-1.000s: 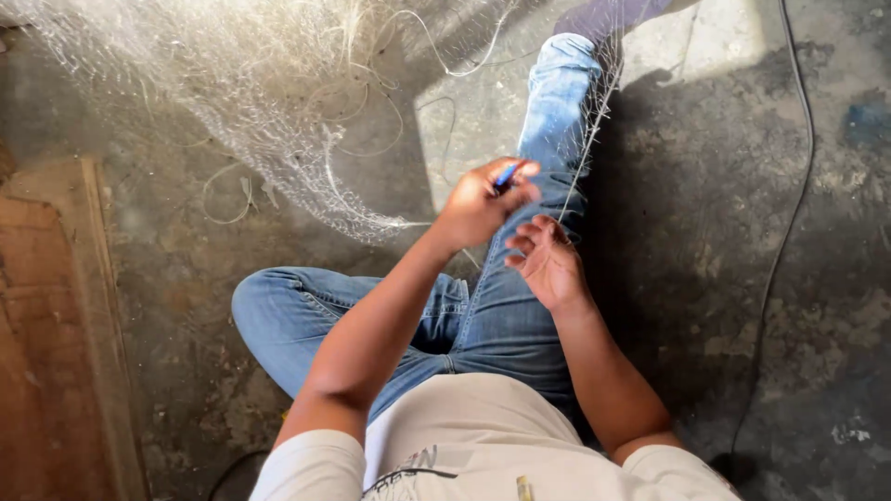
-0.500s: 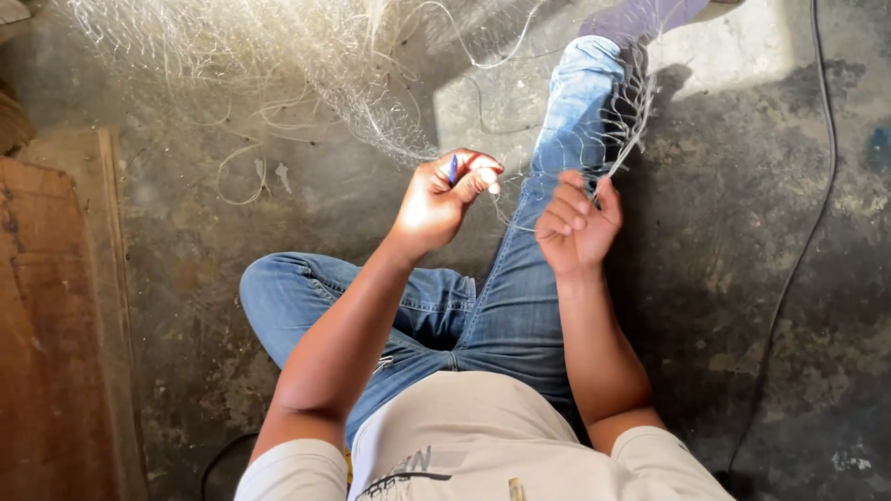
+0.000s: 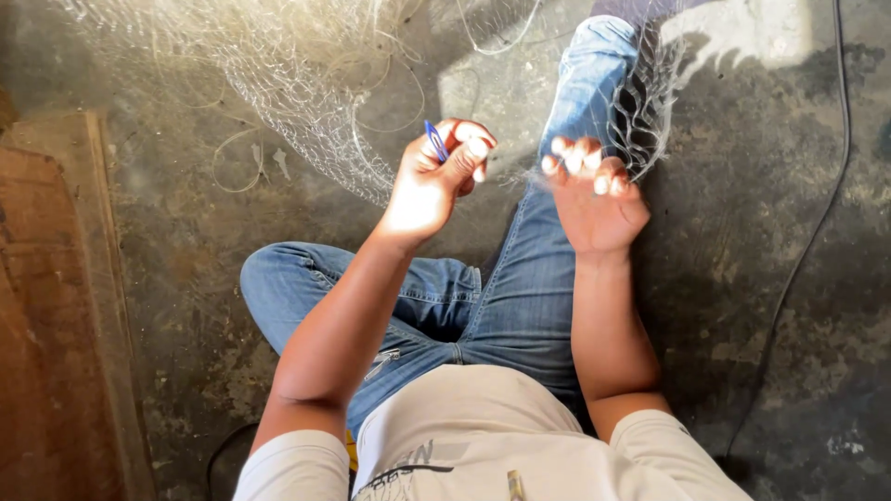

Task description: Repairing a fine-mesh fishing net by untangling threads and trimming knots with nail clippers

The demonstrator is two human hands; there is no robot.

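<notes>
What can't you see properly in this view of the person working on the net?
- Blue tool: mostly hidden inside the left hand.
- Thread between the hands: too thin to trace.
- Net: cut off by the top edge.
- Right hand: its grip on the mesh is unclear.

most of the blue tool (image 3: 435, 141) is hidden inside the left hand (image 3: 432, 181). the fishing net (image 3: 306, 83) is cut off by the top edge, its thread too fine to be traced.
</notes>
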